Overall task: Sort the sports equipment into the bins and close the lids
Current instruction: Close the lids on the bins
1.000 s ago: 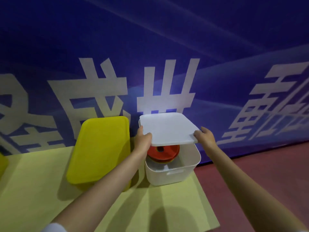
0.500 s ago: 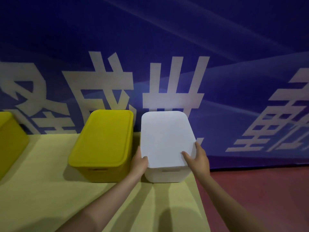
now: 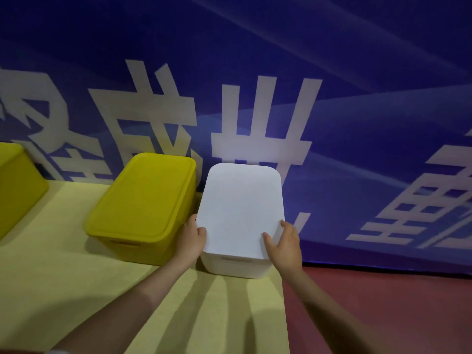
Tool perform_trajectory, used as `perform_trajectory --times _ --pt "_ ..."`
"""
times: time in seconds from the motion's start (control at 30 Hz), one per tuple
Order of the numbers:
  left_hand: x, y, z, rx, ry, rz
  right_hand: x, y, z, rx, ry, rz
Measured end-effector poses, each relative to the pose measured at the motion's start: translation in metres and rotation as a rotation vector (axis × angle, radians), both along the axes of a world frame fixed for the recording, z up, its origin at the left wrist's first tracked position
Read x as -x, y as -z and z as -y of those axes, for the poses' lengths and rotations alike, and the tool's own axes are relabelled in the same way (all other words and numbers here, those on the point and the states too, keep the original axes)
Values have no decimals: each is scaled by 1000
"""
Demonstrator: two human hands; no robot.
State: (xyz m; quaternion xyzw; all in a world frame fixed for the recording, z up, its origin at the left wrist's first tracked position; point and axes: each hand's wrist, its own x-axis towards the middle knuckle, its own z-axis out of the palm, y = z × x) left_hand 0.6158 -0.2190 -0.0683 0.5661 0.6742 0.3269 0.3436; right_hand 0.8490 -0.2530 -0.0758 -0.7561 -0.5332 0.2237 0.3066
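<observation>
White lid (image 3: 241,210): flat atop white bin (image 3: 236,265), worktop's (image 3: 63,277) right end, long axis away from person; left hand (image 3: 190,241), right hand (image 3: 284,245) grip near corners, fingers curled over edges; press straight down

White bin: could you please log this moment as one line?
white lid on white bin | left hand, right hand grip lid | yellow bin lidded

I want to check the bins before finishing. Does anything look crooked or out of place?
Nothing stands out. The white lid lies flat on the white bin, both hands at its near corners; the yellow bin beside it is closed.
</observation>
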Motion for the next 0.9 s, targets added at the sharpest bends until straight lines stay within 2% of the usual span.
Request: perform_trajectory --times 0.2,0.33,0.5,0.6,0.8,0.9 --pt "-6 -27 -77 57 175 -201 -18 -23 -71 -9 -58 42" --pt "-18 -29 -129 82 159 -279 -17 -29 -123 23 -98 142" --pt "-24 -14 -187 31 156 -316 -20 -18 -185 63 -92 165" --pt "-29 1 -206 -22 171 -341 -24 -9 -203 113 -101 214" --pt "-28 15 -209 -95 151 -321 -22 0 -207 84 -32 262" --pt "-30 10 -205 -135 149 -401 -20 -6 -202 54 2 253"
